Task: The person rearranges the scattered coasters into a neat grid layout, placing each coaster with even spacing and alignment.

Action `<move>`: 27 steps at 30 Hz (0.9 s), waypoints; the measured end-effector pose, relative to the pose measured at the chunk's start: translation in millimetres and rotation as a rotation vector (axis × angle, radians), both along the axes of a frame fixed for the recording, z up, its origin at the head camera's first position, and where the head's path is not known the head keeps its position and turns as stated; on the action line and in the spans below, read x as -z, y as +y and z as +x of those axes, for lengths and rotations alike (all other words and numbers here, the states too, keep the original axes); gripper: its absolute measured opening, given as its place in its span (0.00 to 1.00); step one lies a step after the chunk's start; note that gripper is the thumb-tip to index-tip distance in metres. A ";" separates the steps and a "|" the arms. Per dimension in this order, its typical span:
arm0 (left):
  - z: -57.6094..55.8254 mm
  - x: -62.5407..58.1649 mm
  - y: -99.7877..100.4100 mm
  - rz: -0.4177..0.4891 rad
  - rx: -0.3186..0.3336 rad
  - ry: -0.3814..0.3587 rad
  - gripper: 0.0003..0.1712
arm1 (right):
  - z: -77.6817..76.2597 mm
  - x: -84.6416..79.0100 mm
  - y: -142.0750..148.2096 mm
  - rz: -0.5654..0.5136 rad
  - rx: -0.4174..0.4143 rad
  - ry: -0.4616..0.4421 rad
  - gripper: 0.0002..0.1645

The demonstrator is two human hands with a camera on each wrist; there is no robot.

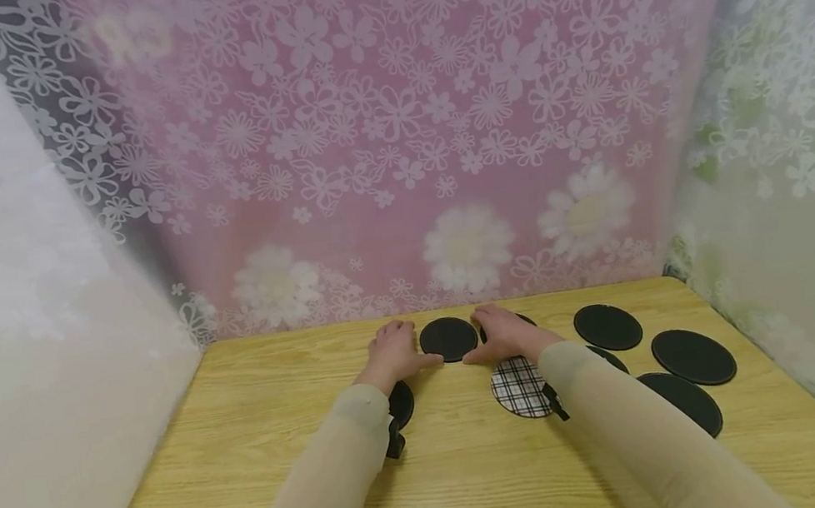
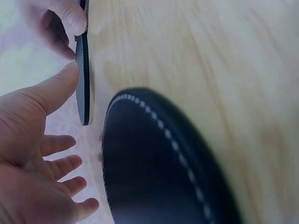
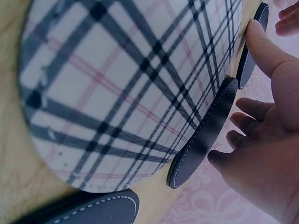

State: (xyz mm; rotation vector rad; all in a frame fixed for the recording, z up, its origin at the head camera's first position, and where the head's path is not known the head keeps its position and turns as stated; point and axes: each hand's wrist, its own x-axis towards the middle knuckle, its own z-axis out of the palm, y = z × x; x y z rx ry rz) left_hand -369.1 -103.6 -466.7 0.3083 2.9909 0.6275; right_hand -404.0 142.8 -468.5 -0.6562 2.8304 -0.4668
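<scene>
Near the table's back edge, a round black coaster (image 1: 448, 340) lies flat between both hands. My left hand (image 1: 393, 353) is at its left, fingers spread, the thumb tip by its near edge. At its right, my right hand (image 1: 501, 335) reaches over another black coaster (image 1: 525, 319), partly hidden, its thumb also at the middle coaster's edge. Whether the thumbs press on it, I cannot tell. A plaid coaster (image 3: 117, 93) with a white ground lies below my right wrist. Under my left wrist is a black coaster (image 2: 149, 168) with white stitching.
On the right side of the wooden table (image 1: 286, 444) lie several more black coasters, among them one at the back (image 1: 608, 327), one far right (image 1: 693, 356) and one partly behind the right sleeve (image 1: 684, 403). A floral pink curtain (image 1: 397, 163) hangs behind the table.
</scene>
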 end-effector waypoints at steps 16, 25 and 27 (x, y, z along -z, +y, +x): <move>-7.1 8.0 17.1 -0.004 -0.021 0.003 0.44 | -6.9 -7.7 -5.8 -0.048 -0.021 -0.042 0.44; -8.4 10.6 20.8 0.007 -0.072 0.028 0.45 | -9.7 -3.2 -7.1 -0.071 0.029 -0.037 0.45; -9.1 11.0 21.1 0.016 -0.078 0.033 0.47 | -9.6 -1.1 -8.1 -0.079 0.044 -0.020 0.46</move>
